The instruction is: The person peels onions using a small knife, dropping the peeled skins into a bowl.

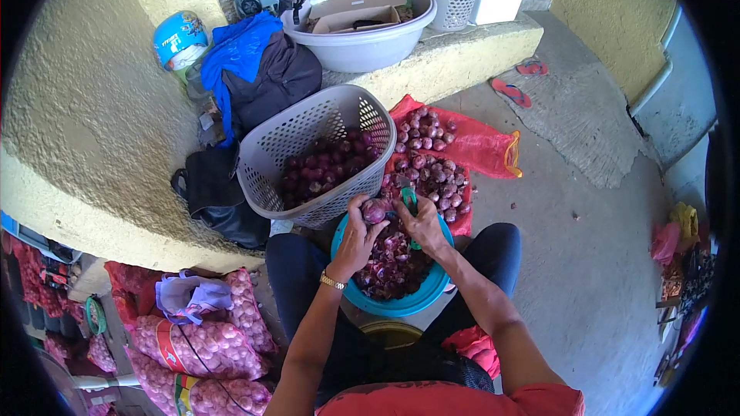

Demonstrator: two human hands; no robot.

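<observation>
My left hand (354, 240) is closed around a red onion (375, 211), held above a blue basin (399, 308). My right hand (426, 225) grips a green-handled tool (408, 199) close to the onion; its exact kind is hard to make out. Inside the basin lies a heap of dark purple onion skins (391, 266). Just beyond the hands, loose red onions (439, 179) are spread on a red mesh sack (493, 153). A grey perforated basket (266, 146) at the left of them holds many smooth purple onions (327, 163).
Full mesh sacks of onions (204, 347) are piled at lower left. A black bag (221, 196) leans beside the basket. On the concrete ledge (462, 54) stands a large white tub (362, 52) with cardboard inside. Flip-flops (512, 94) lie at upper right.
</observation>
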